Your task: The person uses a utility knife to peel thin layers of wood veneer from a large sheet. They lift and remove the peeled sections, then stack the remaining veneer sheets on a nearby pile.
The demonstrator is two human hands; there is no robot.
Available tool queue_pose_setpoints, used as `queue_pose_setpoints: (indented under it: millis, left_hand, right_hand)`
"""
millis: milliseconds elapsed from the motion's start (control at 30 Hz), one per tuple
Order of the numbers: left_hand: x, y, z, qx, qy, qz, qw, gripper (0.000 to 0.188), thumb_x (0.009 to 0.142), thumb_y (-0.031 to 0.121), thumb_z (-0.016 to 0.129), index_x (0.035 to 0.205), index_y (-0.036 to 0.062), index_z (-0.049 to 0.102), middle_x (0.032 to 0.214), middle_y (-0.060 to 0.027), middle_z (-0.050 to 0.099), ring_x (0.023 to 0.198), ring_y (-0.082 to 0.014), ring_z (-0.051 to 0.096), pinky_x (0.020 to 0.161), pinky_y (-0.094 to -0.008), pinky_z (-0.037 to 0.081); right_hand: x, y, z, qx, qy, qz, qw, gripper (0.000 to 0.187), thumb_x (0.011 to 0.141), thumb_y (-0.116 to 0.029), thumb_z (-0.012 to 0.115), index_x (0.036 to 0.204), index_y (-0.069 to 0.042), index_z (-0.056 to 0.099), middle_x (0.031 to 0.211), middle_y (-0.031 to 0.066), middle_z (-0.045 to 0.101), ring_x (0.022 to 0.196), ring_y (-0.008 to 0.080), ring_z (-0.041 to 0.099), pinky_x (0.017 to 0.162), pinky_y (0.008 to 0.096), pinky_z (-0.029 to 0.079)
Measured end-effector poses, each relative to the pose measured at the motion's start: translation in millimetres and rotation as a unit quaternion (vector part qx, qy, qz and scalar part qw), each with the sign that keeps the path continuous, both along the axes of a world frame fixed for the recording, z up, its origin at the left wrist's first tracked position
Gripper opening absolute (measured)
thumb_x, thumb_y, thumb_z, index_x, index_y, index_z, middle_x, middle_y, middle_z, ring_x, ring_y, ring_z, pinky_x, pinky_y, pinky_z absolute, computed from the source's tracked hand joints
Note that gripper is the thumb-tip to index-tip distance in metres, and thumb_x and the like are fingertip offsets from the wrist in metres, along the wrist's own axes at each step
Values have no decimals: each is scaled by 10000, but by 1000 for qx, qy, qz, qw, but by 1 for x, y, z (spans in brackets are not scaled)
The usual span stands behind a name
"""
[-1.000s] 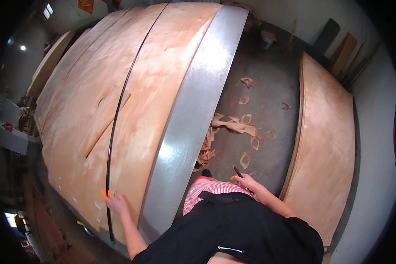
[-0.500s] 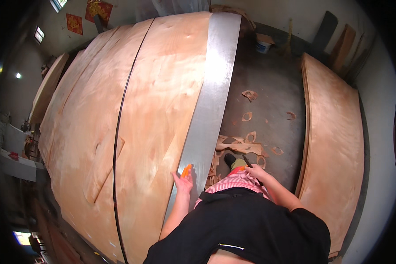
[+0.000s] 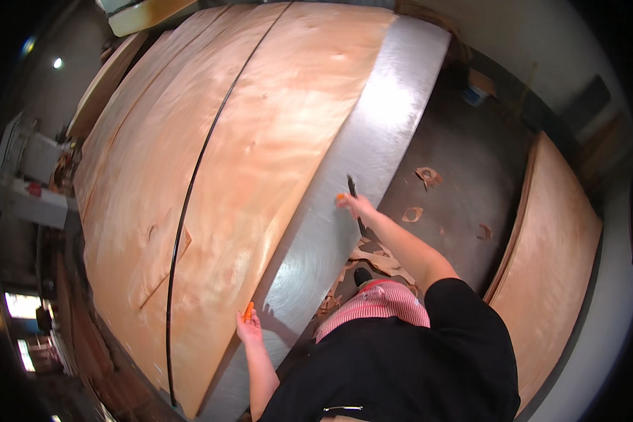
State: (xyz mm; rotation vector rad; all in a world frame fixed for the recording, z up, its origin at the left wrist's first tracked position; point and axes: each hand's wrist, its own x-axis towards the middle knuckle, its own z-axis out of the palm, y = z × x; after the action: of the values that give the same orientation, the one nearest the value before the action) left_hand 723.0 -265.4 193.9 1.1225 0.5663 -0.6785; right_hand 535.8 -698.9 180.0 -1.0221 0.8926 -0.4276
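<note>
My left hand (image 3: pixel 250 330) is at the near right edge of a wide, pale wood veneer sheet (image 3: pixel 295 105), its fingers closed at that edge. An orange covering or small orange piece (image 3: pixel 249 311) shows at its fingertips; which one, I cannot tell. Beneath the edge, a shadow falls on the smooth metal surface (image 3: pixel 394 91). Over this metal strip my right hand (image 3: pixel 359 206) holds a slender dark tool (image 3: pixel 352 184), pointing away from me; its exact kind is unclear. More orange (image 3: pixel 341 199) shows at that hand's fingertips.
A long black line or cord (image 3: pixel 195 172) crosses the veneer. Stacked wood sheets (image 3: pixel 552 267) stand to the right. Veneer scraps (image 3: pixel 380 260) lie by my feet, and cut-out pieces (image 3: pixel 427 176) dot the dark floor. A bucket (image 3: pixel 475 95) is at the far right.
My right hand has moved from near my lap, forward and left over the metal with the dark tool. My left hand has shifted nearer along the veneer edge, and more metal shows there. The view has turned.
</note>
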Motion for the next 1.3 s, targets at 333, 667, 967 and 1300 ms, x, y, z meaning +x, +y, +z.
queue_pose_setpoints:
  millis: [333,667,967,1300]
  left_hand:
    - [-14,-11,28,12,-24,121,992,282,828,297,515,996,71,506,890,-45,573,767,-136,566,593,-202,460]
    - [-50,28,11,6,-36,153,988,300,827,305,509,1034,90,493,944,-37,540,820,-129,522,651,-217,434]
    - [-174,138,-36,10,28,115,993,289,859,284,460,1047,65,479,939,-86,557,813,-195,547,643,-267,446]
    - [-302,154,-76,8,125,30,992,278,867,330,448,979,83,512,817,-42,588,704,-151,587,574,-249,470]
  right_hand:
    - [135,-122,8,114,-107,-183,971,280,777,-268,609,604,-116,449,501,-44,370,377,63,289,350,216,205]
    - [86,-82,12,69,-67,-168,981,265,788,-199,577,588,-128,420,444,-53,333,335,67,275,325,228,194]
    - [-106,24,-57,132,-8,-164,978,155,824,-257,542,746,-147,466,570,-64,420,424,51,343,368,196,230]
    - [-263,54,-69,70,98,-263,957,190,810,-213,570,694,-152,433,541,-57,377,385,49,301,332,199,187]
